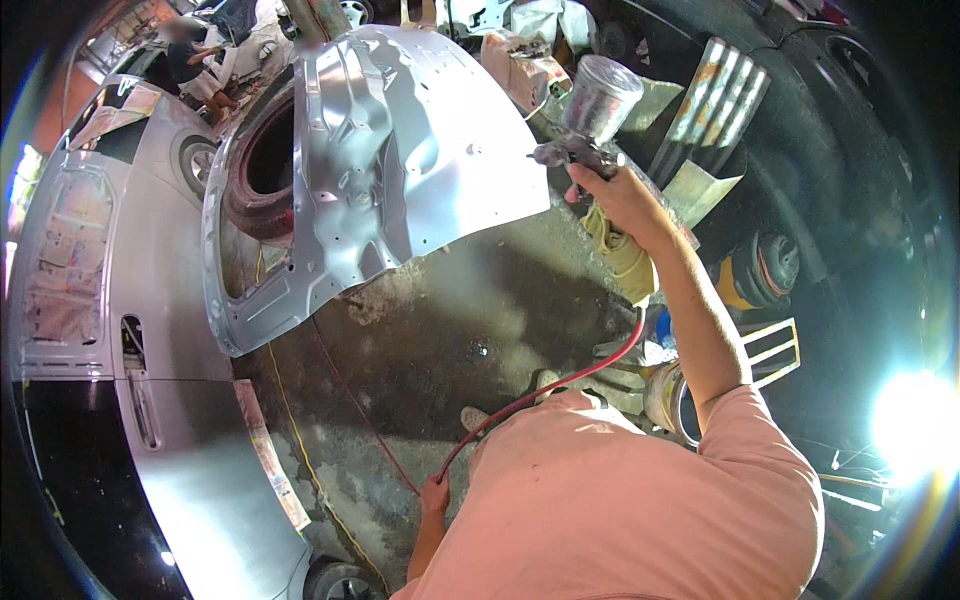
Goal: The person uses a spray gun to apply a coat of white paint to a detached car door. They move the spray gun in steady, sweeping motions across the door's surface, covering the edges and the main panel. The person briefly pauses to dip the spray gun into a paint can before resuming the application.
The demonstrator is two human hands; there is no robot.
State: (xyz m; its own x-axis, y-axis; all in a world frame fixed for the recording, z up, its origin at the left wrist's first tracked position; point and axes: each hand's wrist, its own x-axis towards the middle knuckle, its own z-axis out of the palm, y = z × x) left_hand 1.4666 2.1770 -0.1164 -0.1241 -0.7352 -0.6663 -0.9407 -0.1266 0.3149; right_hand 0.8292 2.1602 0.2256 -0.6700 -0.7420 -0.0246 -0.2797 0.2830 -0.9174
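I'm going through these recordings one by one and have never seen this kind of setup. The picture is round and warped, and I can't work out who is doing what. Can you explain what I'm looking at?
There is no machine here: a person works with bare hands, and a wide fisheye camera on their head looks down, which bends straight edges. The pink shape at the bottom is their own shirt.

Their right hand is raised and grips a spray gun with a metal cup on top, aimed toward a silver car body panel propped upright over an old tyre. A yellow cloth hangs below that hand. Their left hand is low and holds the red air hose that runs up toward the gun.

On the left stands a silver car with paper-masked windows. The floor is stained concrete. Another person is far off at top left.
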